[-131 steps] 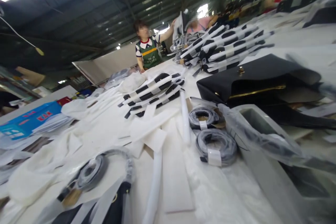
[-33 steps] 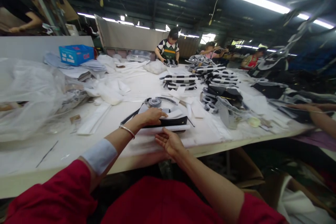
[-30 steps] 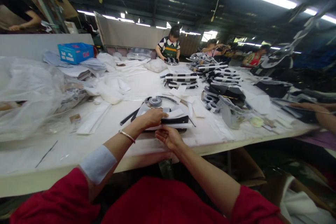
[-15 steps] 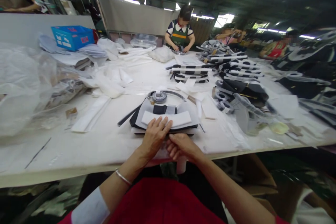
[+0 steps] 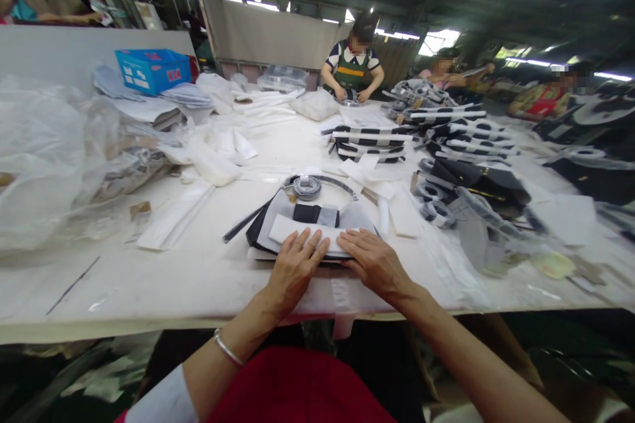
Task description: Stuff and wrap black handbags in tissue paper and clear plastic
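Observation:
A black handbag (image 5: 254,232) lies on the table in front of me, with a pale grey sheet (image 5: 274,209) over it. Along its near side runs a white padding strip (image 5: 285,229). My left hand (image 5: 297,268) rests on the strip's middle, fingers stretched out. On the strip's right part lies my right hand (image 5: 378,264), fingers extended and its thumb low by the bag's near edge. A wrapped coil of strap (image 5: 306,188) sits at the back of the bag, inside a curved dark handle (image 5: 340,184). The strip's underside is hidden.
Stacks of wrapped black bags (image 5: 370,139) stand farther back, with more bags (image 5: 476,178) at right. Clear plastic bags (image 5: 44,165) and a blue box (image 5: 153,71) are at left. A co-worker (image 5: 354,63) handles something across the white table (image 5: 173,284).
My right hand has moved up from below the bag's near edge and spread onto the strip's right part. My left hand stays on the strip. The view has shifted slightly.

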Tool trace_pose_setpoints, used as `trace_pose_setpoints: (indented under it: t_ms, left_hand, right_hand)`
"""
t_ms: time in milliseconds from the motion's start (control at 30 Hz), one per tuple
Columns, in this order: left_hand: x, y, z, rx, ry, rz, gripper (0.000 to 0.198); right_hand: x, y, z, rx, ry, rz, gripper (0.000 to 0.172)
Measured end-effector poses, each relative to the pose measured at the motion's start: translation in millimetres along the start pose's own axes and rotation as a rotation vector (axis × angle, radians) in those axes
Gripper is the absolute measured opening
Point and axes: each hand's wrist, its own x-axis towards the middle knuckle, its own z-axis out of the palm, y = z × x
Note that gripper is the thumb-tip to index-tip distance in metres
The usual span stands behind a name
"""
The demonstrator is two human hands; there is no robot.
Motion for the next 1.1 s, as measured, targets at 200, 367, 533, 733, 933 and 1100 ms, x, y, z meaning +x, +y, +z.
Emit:
trace_pose_setpoints:
  t_ms: [200,367,533,733,933,1100]
  left_hand:
    - [8.3,3.2,-0.8,-0.034,-0.006,-0.033,0.034]
    - [7.6,6.6,2.2,-0.056,0.032,-0.04,0.03]
    - [7.2,6.9,0.3,-0.044,0.034,-0.041,0.03]
    - [7.8,7.0,-1.6,-0.052,0.031,-0.061,0.03]
    - [5.0,7.3,0.5,-0.078,0.039,-0.07,0.033]
    - [4.3,7.7,2.2,-0.093,0.049,-0.078,0.031]
  right_hand:
    - [-11.9,-2.1,8.3,0.019,0.064,0.011,0.036]
    - [5.8,4.4,-12.1,0.132,-0.113,0.129,0.026]
    - [56.7,22.6,-35.5,0.03,-0.302,0.229,0.023]
    - [99.2,29.5,-13.4,-0.051,-0.382,0.041,0.039]
    - [105.5,30.6,-1.6,0.023,-0.373,0.088,0.026]
    - [100.4,33.4,-3.0,0.112,-0.275,0.19,0.02]
